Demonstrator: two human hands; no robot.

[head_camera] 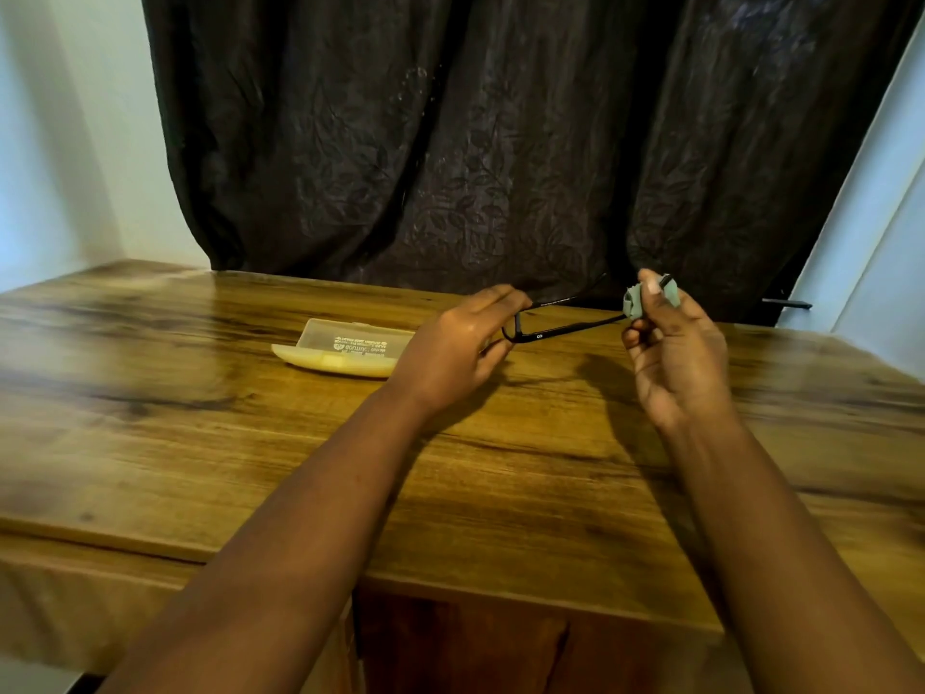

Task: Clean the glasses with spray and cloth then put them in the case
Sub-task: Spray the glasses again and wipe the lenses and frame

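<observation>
Black-framed glasses hang in the air above the wooden table, between my two hands. My left hand grips the front of the frame; the lenses are mostly hidden behind its fingers. My right hand pinches a small grey-green cloth around the end of one temple arm. The other temple arm points back toward the curtain. A pale yellow glasses case with printed text lies on the table just left of my left hand. No spray bottle is in view.
A dark patterned curtain hangs right behind the table's far edge. Pale walls stand at both sides. A thin dark rod sticks out at the far right, behind the table.
</observation>
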